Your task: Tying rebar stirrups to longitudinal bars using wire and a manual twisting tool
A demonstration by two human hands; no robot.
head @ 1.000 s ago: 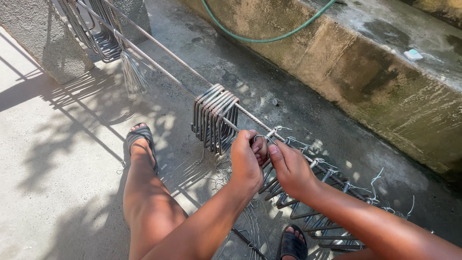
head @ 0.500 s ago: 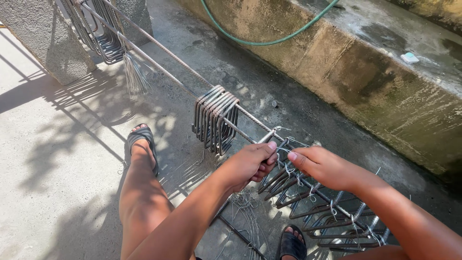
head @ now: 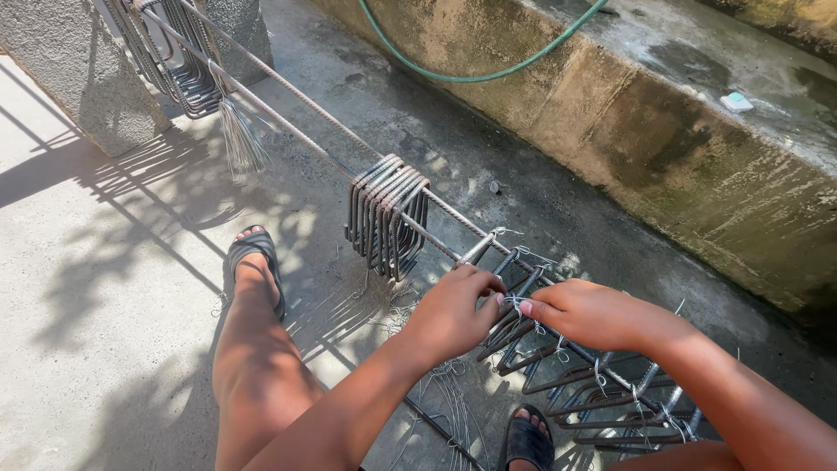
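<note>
Since the earlier frame the right hand (head: 586, 316) has been brought back beside the left hand (head: 452, 312), both apparently pinching tie wire (head: 516, 302) at a stirrup (head: 510, 327) on the rebar (head: 453, 212), where twisting is judged due next.

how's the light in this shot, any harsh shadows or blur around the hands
Head view: hard sunlight, with sharp dark shadows of the steel bars streaking the concrete floor. The left hand and right hand are brightly lit and sharp, no motion blur. The thin tie wire between them is tiny and hard to make out.
</note>
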